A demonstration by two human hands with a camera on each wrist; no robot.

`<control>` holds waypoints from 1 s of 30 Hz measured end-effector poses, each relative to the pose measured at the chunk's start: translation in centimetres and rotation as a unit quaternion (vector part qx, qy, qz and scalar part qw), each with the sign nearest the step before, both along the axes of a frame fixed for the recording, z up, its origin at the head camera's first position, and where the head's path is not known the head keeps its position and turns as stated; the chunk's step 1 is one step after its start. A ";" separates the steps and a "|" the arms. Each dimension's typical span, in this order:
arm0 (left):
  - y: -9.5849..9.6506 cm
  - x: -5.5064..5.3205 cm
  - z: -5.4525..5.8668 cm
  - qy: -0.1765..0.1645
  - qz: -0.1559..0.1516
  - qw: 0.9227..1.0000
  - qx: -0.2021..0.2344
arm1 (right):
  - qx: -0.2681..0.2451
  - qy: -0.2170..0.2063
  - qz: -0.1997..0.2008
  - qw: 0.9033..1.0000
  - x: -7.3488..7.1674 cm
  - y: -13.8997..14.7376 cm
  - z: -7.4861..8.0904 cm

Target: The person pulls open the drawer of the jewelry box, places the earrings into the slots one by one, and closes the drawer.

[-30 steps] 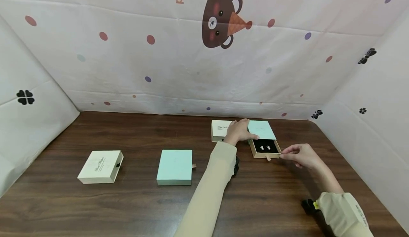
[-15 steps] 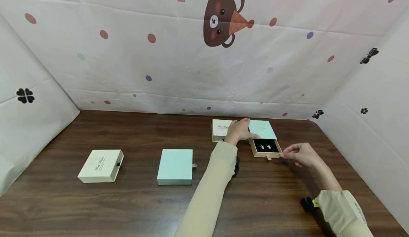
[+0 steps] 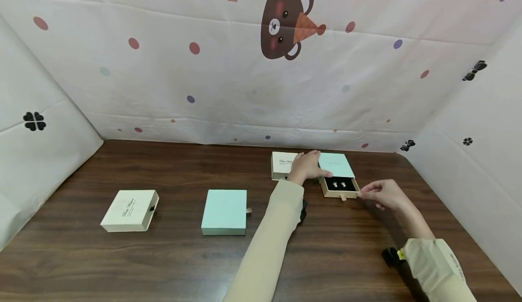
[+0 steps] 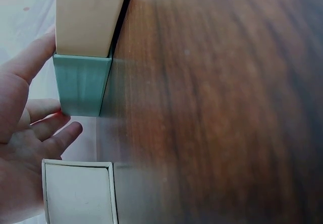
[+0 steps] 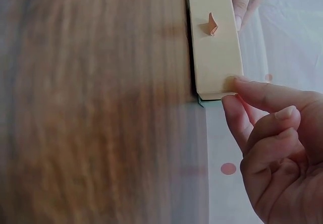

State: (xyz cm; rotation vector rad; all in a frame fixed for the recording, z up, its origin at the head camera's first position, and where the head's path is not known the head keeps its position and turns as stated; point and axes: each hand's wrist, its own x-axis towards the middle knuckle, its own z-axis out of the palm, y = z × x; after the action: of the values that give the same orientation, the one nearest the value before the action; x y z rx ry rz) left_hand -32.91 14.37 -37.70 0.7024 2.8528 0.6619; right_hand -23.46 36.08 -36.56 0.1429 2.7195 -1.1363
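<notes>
A mint-green jewelry box (image 3: 335, 162) lies at the back right with its cream drawer (image 3: 340, 194) partly out. On the drawer's black lining sit two small silvery earrings (image 3: 335, 184). My left hand (image 3: 306, 168) grips the green sleeve from its left side, thumb along the top near the front edge, other fingers at the back corner. My right hand (image 3: 383, 193) pinches the drawer's front right corner between thumb and index finger; its other fingers are curled in the right wrist view. A peach ribbon tab (image 5: 212, 24) sticks out of the drawer front.
A cream box (image 3: 281, 164) stands just left of the jewelry box, partly behind my left hand. Further left on the brown table (image 3: 171, 266) lie another mint-green box (image 3: 224, 209) and another cream box (image 3: 130, 209), both shut. A white printed cloth (image 3: 228, 75) hangs behind the table.
The drawer has slid slightly back into the green sleeve, with my right hand moving along with it. My left hand keeps its hold on the sleeve.
</notes>
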 end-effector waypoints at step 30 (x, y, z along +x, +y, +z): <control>0.1 -0.1 -0.2 -0.001 0.005 1.000 -0.013 | -0.044 0.028 -0.012 0.999 -0.6 -0.2 -0.3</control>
State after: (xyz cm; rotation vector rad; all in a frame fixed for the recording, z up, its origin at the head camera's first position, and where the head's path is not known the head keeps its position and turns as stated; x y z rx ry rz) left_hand -33.00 14.51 -37.86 0.6841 2.8588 0.6262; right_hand -24.05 35.92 -36.84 0.1343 2.7167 -1.2829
